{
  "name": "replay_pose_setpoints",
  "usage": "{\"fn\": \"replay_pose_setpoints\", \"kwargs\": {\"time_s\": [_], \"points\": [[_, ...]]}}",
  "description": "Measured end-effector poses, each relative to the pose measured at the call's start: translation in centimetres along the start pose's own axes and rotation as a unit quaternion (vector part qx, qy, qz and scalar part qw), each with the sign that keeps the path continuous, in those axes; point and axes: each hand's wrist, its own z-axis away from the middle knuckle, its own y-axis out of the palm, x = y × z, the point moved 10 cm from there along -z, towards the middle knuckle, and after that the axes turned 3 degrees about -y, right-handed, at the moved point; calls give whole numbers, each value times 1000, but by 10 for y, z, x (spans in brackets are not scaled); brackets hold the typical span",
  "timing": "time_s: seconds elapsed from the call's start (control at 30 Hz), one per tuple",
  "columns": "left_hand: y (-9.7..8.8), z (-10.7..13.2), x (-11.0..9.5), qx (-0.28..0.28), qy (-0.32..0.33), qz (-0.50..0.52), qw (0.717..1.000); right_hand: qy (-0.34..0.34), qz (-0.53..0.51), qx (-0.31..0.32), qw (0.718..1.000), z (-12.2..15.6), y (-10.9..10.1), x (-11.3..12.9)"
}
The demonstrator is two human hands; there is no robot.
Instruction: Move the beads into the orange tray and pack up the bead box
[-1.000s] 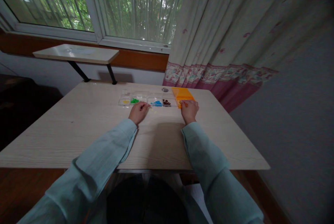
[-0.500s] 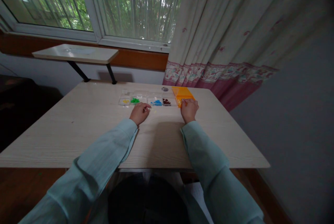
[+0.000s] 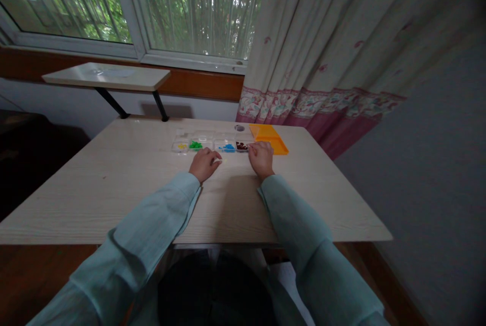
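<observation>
Shifted left from the orange case (image 3: pixel 280 146), the right hand (image 3: pixel 261 158) is bunched (contents unclear) beside brown pieces (image 3: pixel 241 146); the left hand (image 3: pixel 203 165) pinches a pale piece (image 3: pixel 217 160) nearer than the trays (image 3: pixel 224 152), perhaps to steady it.

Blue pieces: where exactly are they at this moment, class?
In the head view, the blue pieces lie toward the far side of the table, between the green pieces on their left and the brown pieces on their right.
</observation>
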Motion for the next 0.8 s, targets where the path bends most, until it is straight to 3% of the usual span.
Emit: {"fn": "replay_pose_setpoints", "kwargs": {"time_s": [0.3,0.47,0.67,0.8], "points": [[-5,1,-13,8,12,-15,1000,-68,-41,12,997,1,1,29],[-3,-1,-6,1,-4,8,1000,-111,-64,34,991,5,8,48],[-7,-8,23,-53,-90,177,979,-210,-78,76,972,20,20,95],[-5,-10,30,-40,-119,255,959,-222,-72,68,970,25,19,110]]}}
